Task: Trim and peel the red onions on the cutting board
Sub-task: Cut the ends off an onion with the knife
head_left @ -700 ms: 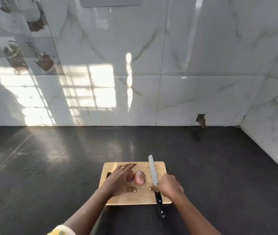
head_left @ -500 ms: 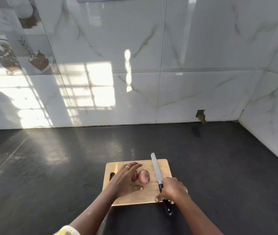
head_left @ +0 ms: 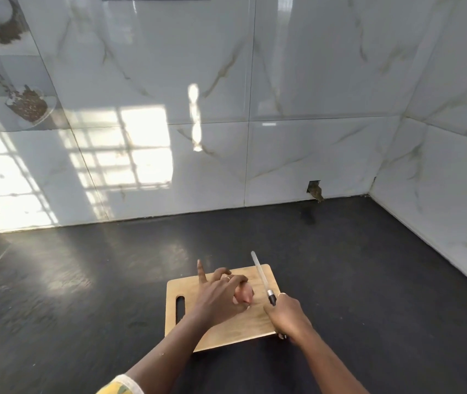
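Note:
A wooden cutting board (head_left: 235,331) with a slot handle lies on the dark counter. On it sits a reddish onion (head_left: 244,294), mostly covered by my left hand (head_left: 220,297), whose fingers curl around it while one finger sticks up. A second onion is hidden if present. My right hand (head_left: 287,315) grips the black handle of a knife (head_left: 260,277); its blade is raised above the board's right side, pointing away from me.
The black counter (head_left: 84,294) stretches out on all sides of the board. White marble-look tiled walls (head_left: 283,152) close off the back and the right. A chipped hole (head_left: 314,190) shows at the base of the back wall.
My right hand has taken the knife by its handle and lifted it off the board. My left hand has closed over the onion. The camera has tilted.

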